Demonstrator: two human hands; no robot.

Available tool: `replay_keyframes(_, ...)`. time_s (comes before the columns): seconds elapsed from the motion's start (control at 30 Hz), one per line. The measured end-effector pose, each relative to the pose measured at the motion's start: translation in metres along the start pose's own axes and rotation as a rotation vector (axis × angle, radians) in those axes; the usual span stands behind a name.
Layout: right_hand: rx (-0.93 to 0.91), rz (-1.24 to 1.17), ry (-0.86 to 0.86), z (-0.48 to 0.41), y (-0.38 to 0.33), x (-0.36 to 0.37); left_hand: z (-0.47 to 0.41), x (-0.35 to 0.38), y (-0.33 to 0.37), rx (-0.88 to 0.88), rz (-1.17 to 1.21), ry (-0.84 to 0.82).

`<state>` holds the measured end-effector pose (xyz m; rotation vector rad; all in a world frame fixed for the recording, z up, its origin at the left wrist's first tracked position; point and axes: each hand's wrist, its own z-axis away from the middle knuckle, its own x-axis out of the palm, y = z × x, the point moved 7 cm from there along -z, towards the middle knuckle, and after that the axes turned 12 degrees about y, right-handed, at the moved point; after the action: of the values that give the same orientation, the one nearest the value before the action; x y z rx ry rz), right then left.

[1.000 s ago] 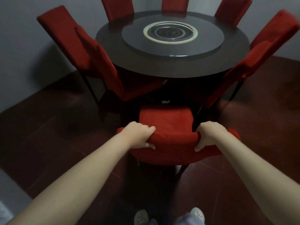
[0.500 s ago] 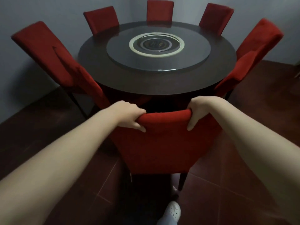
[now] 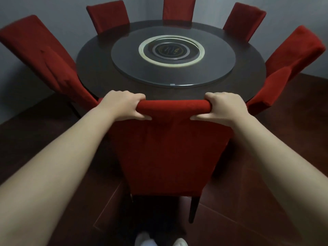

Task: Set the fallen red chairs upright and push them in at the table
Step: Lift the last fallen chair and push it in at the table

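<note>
A red upholstered chair (image 3: 170,153) stands upright right in front of me, its back facing me and its top edge close to the near rim of the round dark table (image 3: 99,80). My left hand (image 3: 122,105) grips the left end of the chair's top rail. My right hand (image 3: 223,107) grips the right end. Its seat is hidden behind the backrest. One dark back leg shows at the lower right.
Several more red chairs ring the table: two at the left (image 3: 35,50), three at the far side (image 3: 179,8), two at the right (image 3: 294,52). A grey turntable (image 3: 124,55) sits on the table. Dark red floor tiles lie below, with my white shoes (image 3: 147,240).
The chair I hold has come up from a low tilted position to upright and moved toward the table. Both hands kept their grip on its top rail.
</note>
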<state>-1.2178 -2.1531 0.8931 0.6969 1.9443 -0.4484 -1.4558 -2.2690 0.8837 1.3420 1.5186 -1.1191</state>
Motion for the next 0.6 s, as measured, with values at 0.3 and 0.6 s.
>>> replay_keyframes(0.3,-0.004,0.072,0.006,-0.028,0.006,0.006,-0.032,0.003,-0.016,0.028,0.116,-0.138)
replay_keyframes(0.6,0.08,0.066,-0.027,-0.045,0.014,0.01,-0.059,0.016,-0.024,0.058,0.326,-0.374)
